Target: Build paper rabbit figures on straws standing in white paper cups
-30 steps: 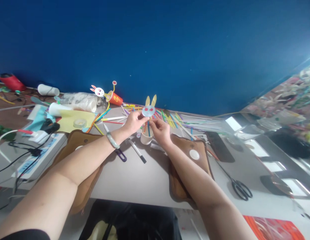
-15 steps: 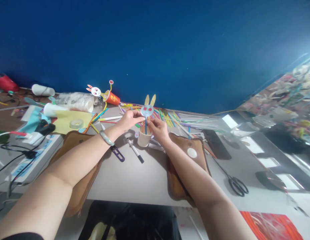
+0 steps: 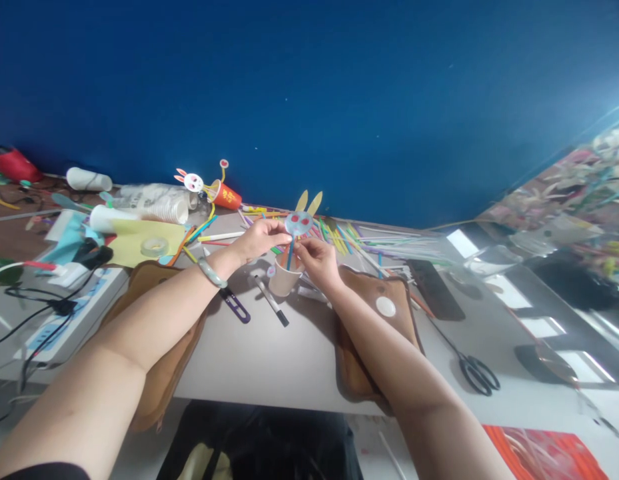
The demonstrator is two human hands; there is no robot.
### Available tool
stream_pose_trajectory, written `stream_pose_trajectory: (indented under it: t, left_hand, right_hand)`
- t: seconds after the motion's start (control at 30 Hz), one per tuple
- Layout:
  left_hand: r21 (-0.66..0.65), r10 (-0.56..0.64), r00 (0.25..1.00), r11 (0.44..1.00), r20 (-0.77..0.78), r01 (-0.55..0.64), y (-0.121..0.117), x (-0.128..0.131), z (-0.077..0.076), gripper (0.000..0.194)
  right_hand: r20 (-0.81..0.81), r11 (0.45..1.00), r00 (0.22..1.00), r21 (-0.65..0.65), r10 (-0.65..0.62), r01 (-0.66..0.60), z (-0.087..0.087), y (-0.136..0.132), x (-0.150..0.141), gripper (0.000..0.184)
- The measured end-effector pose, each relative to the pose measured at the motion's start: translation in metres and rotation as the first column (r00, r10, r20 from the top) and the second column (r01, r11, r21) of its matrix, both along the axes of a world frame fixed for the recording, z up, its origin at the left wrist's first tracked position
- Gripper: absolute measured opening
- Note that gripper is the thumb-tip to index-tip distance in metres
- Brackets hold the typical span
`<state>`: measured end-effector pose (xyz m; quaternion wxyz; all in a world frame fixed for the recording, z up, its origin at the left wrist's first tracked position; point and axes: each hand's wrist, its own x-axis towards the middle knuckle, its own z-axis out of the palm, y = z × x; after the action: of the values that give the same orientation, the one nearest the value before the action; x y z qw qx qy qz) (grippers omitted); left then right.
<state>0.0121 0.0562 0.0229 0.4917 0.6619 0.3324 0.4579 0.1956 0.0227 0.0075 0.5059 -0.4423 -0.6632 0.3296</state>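
Note:
A light blue paper rabbit head [image 3: 298, 225] with pink-red eyes and yellow ears stands above a white paper cup [image 3: 284, 283]. My left hand [image 3: 263, 240] is closed at the head's left edge, thumb and fingers pinching it. Just below the head, my right hand [image 3: 316, 260] pinches a blue straw [image 3: 290, 253] that runs down into the cup. An orange straw shows beside it in the cup. The cup leans a little to the right. Fingertips partly hide where the head meets the straw.
Colourful straws [image 3: 339, 240] lie behind the cup. A marker [image 3: 272, 301] and purple cutter [image 3: 236, 307] lie in front. Brown pads [image 3: 359, 360] lie under both forearms. Scissors [image 3: 476, 373] are right; tape [image 3: 154, 247], a power strip [image 3: 72, 320] and a red cup with a rabbit [image 3: 225, 195] are left.
The rabbit head and its ears have tipped to the right. The cup's base has shifted slightly left, so the cup leans more. Both hands keep their pinch, and the view has shifted slightly.

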Motion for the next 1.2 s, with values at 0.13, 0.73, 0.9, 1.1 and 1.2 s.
stream_pose_trajectory:
  t: [0.13, 0.73, 0.9, 1.1, 1.2]
  left_hand:
    - [0.035, -0.007, 0.999, 0.999, -0.037, 0.008, -0.002, 0.0, 0.002, 0.029]
    - [-0.005, 0.129, 0.989, 0.992, 0.067, -0.129, -0.009, 0.015, -0.009, 0.03]
    - [0.033, 0.191, 0.979, 0.981, 0.065, -0.194, -0.01, 0.017, -0.013, 0.029]
    - [0.012, 0.22, 0.973, 0.975, 0.061, -0.222, -0.012, 0.019, -0.012, 0.031]
    - [-0.024, 0.183, 0.981, 0.983, 0.067, -0.182, -0.01, 0.017, -0.01, 0.033]
  right_hand:
    - [-0.07, 0.999, 0.997, -0.031, 0.035, -0.037, 0.001, 0.001, 0.001, 0.028]
    - [-0.095, 0.992, 0.988, -0.048, -0.125, 0.121, 0.003, -0.006, -0.006, 0.031]
    - [-0.082, 0.988, 0.986, -0.05, -0.147, 0.143, 0.005, -0.008, -0.007, 0.035]
    - [-0.082, 0.99, 0.987, -0.043, -0.138, 0.135, 0.004, -0.006, -0.005, 0.037]
    - [-0.106, 0.994, 0.989, -0.058, -0.102, 0.097, 0.002, -0.001, -0.004, 0.037]
